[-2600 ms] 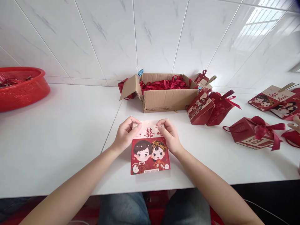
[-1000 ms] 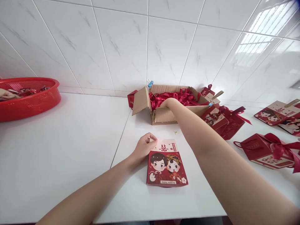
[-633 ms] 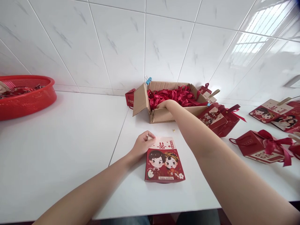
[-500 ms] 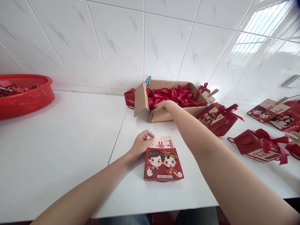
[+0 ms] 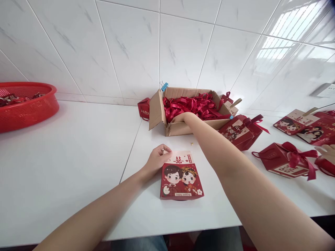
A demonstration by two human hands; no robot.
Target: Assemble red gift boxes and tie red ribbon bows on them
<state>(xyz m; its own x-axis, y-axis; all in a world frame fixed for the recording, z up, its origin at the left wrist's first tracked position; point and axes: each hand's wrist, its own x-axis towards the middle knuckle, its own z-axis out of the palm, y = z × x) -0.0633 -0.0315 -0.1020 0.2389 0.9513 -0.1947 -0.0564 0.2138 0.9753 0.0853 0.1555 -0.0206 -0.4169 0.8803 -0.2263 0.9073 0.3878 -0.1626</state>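
A red and cream gift box [image 5: 180,177] printed with a cartoon couple lies flat on the white table. My left hand [image 5: 159,157] grips its far left corner with the fingers curled. My right hand [image 5: 182,118] reaches over the front wall of an open cardboard box [image 5: 180,129]. Red ribbons [image 5: 193,106] fill that box, and my right fingers are hidden down among them, so their grip does not show. A tiny gold-coloured piece [image 5: 192,143] lies between the gift box and the cardboard box.
A red plastic basket [image 5: 31,111] with small wrapped items stands at the left. Blue binder clips [image 5: 164,86] sit on the cardboard box. Ribboned gift boxes [image 5: 285,160] and flat printed cartons [image 5: 290,122] lie at the right. Another person's hand [image 5: 327,153] shows at the right edge.
The whole view has shifted very slightly. Both hands and the gift box keep their places, my right hand still inside the cardboard box.
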